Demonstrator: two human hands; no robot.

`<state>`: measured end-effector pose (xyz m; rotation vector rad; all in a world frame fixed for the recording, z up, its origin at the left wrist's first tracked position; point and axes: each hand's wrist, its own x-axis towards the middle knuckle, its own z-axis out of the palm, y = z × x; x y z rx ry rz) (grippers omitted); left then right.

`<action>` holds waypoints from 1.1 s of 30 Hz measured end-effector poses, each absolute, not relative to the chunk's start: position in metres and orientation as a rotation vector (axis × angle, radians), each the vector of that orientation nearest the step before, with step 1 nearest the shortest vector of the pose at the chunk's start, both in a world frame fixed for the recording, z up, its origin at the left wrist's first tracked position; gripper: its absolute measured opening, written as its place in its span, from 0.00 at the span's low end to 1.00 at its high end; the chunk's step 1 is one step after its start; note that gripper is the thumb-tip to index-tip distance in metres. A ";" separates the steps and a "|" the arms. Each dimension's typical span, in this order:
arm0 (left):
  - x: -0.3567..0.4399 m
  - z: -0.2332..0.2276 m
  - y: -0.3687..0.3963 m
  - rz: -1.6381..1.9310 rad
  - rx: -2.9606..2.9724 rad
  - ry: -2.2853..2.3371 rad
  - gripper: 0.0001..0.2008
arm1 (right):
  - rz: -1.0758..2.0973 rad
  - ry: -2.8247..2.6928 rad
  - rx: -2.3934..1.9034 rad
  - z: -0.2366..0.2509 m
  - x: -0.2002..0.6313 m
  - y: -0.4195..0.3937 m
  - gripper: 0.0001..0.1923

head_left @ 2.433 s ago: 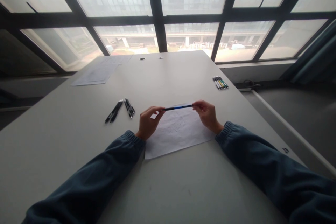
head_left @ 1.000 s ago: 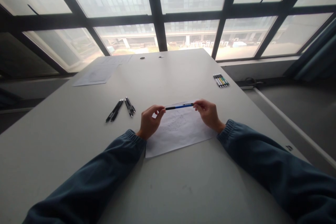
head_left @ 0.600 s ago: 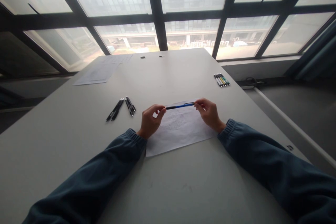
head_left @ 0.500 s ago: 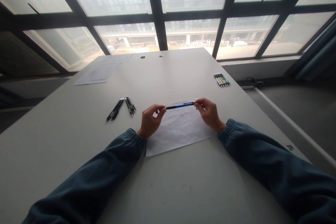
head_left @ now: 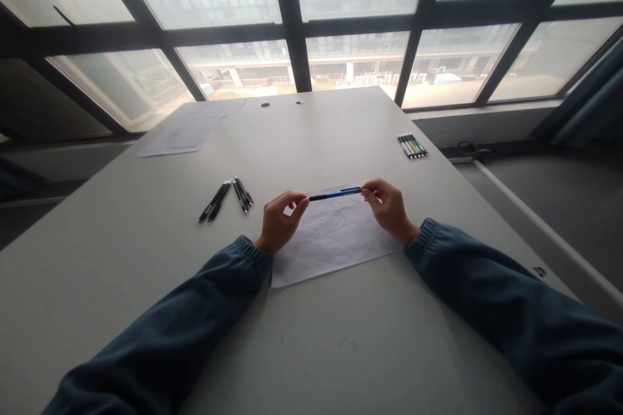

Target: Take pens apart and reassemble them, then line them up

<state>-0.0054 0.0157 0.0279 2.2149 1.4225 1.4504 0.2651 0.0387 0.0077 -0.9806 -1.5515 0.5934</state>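
Observation:
A blue and black pen (head_left: 335, 194) is held level between my two hands, above a sheet of paper (head_left: 335, 240) with faint marks on it. My left hand (head_left: 282, 220) pinches the black end between thumb and fingers. At the other end, beside the clip, the fingertips of my right hand (head_left: 388, 207) are closed on the pen. The paper lies on the white table (head_left: 311, 343), and both hands cover parts of its sides.
Left of my hands lie two small groups of black pens, one bunch (head_left: 214, 201) and another bunch (head_left: 243, 194). A row of several coloured pens (head_left: 412, 146) sits near the right edge. More paper sheets (head_left: 178, 136) rest at the far left, before the windows.

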 end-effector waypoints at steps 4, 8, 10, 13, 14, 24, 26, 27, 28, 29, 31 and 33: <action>-0.005 0.028 0.016 1.446 2.214 1.417 0.11 | 0.579 -1.562 -0.983 0.008 0.265 0.039 0.08; -0.006 0.027 0.016 1.442 2.207 1.412 0.11 | 0.585 -1.554 -0.978 0.008 0.264 0.039 0.08; -0.006 0.026 0.016 1.444 2.206 1.403 0.11 | 0.587 -1.551 -0.980 0.008 0.264 0.038 0.09; -0.006 0.026 0.016 1.446 2.208 1.400 0.10 | 0.589 -1.546 -0.980 0.008 0.264 0.038 0.09; -0.006 0.026 0.016 1.445 2.207 1.403 0.10 | 0.591 -1.546 -0.977 0.009 0.264 0.038 0.09; -0.005 0.027 0.016 1.419 2.192 1.402 0.11 | 0.593 -1.545 -0.979 0.008 0.264 0.038 0.09; -0.005 0.028 0.016 1.416 2.186 1.400 0.12 | 0.591 -1.548 -0.981 0.008 0.264 0.038 0.09; -0.005 0.028 0.016 1.415 2.185 1.399 0.12 | 0.591 -1.550 -0.980 0.008 0.264 0.038 0.09; -0.005 0.028 0.016 1.413 2.184 1.399 0.12 | 0.591 -1.551 -0.978 0.008 0.264 0.038 0.09; -0.005 0.028 0.016 1.411 2.185 1.399 0.13 | 0.589 -1.553 -0.976 0.008 0.264 0.038 0.09; -0.005 0.029 0.016 1.408 2.184 1.403 0.14 | 0.586 -1.557 -0.973 0.009 0.264 0.038 0.10; -0.005 0.029 0.016 1.403 2.182 1.406 0.15 | 0.588 -1.557 -0.975 0.008 0.264 0.038 0.10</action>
